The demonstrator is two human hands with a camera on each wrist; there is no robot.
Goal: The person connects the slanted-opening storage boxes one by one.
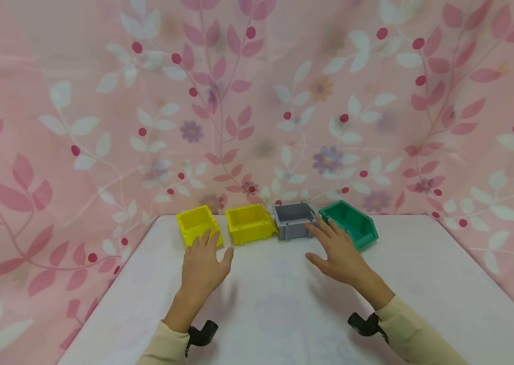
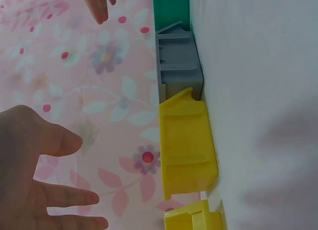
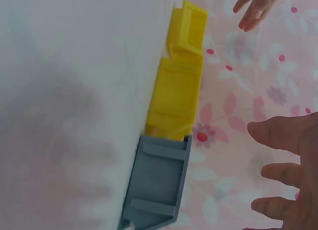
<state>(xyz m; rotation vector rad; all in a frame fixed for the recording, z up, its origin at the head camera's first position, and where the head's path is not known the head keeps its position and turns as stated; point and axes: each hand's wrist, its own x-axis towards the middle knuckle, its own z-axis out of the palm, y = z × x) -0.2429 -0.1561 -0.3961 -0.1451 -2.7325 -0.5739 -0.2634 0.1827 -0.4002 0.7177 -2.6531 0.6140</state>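
Observation:
My left hand (image 1: 203, 266) hovers with fingers spread in front of the leftmost yellow bin (image 1: 195, 221), overlapping its front in the head view. Over toward the right, my right hand (image 1: 340, 253) is raised with fingers apart, its fingertips overlapping the grey bin (image 1: 294, 230) and the green bin (image 1: 353, 223). Between the hands stands a second yellow bin (image 1: 250, 225). Neither hand holds anything. Both wrist views show the hands held above the row, apart from the yellow bin (image 2: 186, 145) and the grey bin (image 3: 156, 178).
The four-sided white table (image 1: 275, 309) carries the bins in a row along its back edge. Behind it hangs a pink floral cloth (image 1: 257, 111). A black wrist-worn device (image 1: 202, 333) sits at the left cuff, and another black device (image 1: 364, 324) at the right.

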